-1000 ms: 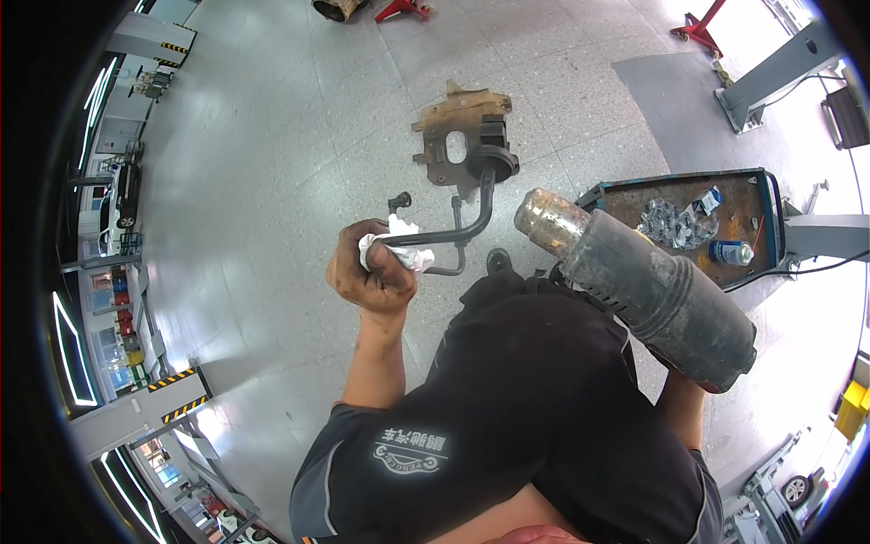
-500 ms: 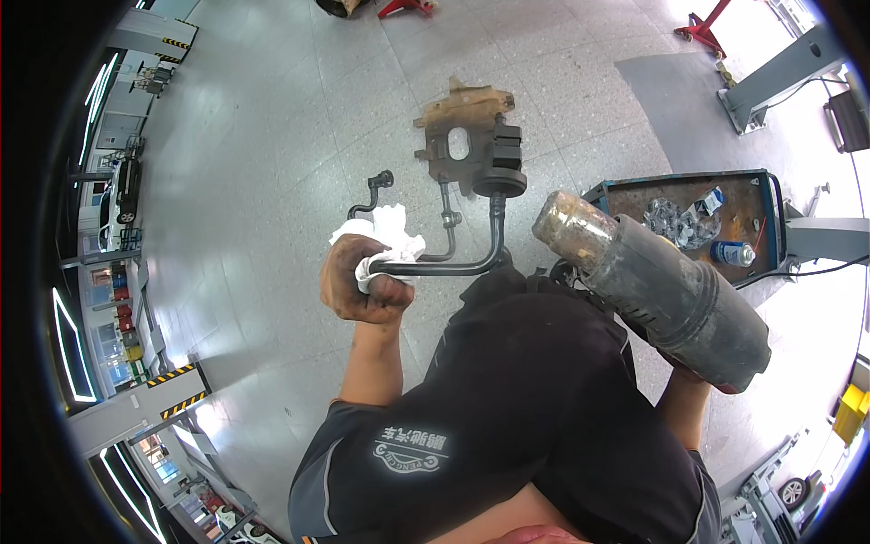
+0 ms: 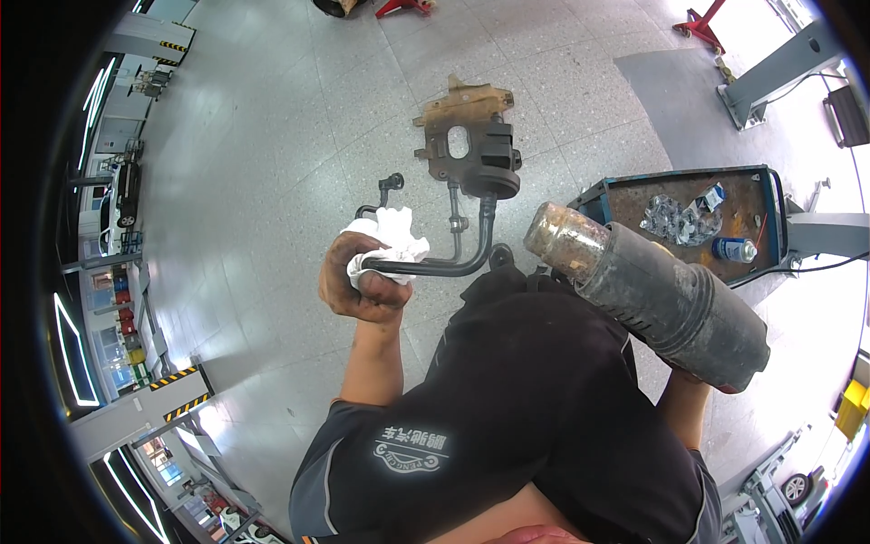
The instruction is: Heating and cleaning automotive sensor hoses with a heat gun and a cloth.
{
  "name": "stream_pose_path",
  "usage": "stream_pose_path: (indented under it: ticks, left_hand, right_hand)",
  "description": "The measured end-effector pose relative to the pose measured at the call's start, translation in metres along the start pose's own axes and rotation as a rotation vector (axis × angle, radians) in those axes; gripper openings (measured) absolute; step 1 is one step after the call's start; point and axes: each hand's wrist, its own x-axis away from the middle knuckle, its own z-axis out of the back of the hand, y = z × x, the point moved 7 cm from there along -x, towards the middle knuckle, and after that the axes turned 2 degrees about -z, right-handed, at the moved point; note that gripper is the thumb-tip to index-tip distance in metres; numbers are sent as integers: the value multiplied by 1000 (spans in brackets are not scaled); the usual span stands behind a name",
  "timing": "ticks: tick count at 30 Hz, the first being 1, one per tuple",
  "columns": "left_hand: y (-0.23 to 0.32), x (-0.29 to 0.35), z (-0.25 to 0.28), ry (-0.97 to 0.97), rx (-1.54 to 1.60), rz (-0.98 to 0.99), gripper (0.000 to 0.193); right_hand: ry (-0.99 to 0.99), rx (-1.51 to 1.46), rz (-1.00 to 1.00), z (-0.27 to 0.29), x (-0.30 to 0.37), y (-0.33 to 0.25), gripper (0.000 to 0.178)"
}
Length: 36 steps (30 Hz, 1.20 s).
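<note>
My left hand [image 3: 355, 277] is closed around a crumpled white cloth [image 3: 392, 238] and the black pipe [image 3: 426, 267] inside it. From this grip the pipe bends away to a dark plastic part [image 3: 471, 154] with an oval hole, a round chamber and a brown-stained edge. A thinner pipe [image 3: 457, 223] runs beside it, and a short elbow connector [image 3: 390, 184] sticks out beyond the cloth. On my right is a large dirty cylindrical tool [image 3: 671, 299], dark grey with a stained clear nose. My right hand [image 3: 691, 374] is under its rear end, mostly hidden.
A blue-edged metal tray [image 3: 770, 195] at the right holds crumpled clear plastic [image 3: 675, 220] and a blue spray can [image 3: 734, 249]. Beyond it rises a grey lift post [image 3: 784, 77]. Red stands [image 3: 702, 34] are far off on the tiled floor [image 3: 263, 163].
The plastic part and its pipes have turned slightly leftward in my left hand. The tool's clear nose has dipped a little nearer and to the left.
</note>
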Motion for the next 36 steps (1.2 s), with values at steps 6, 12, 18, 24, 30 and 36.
stream_pose_path:
  ticks: [6,12,18,24,30,36]
  left_hand:
    - [-5,3,-3,-16,78,66,56]
    - [-13,6,-4,7,61,127,54]
    - [-10,1,-12,-17,117,186,53]
    - [-18,12,-21,-50,218,424,53]
    - [-28,24,-23,-83,268,518,55]
    - [-25,34,-35,-91,496,809,55]
  right_hand:
    - [4,17,2,-5,-4,-3,28]
    - [9,31,6,-6,-5,-5,27]
    - [12,46,15,-12,-8,-9,27]
    - [12,62,24,-19,-9,-15,27]
    - [21,80,29,-20,-15,-17,26]
    - [20,93,37,-23,-12,-23,26]
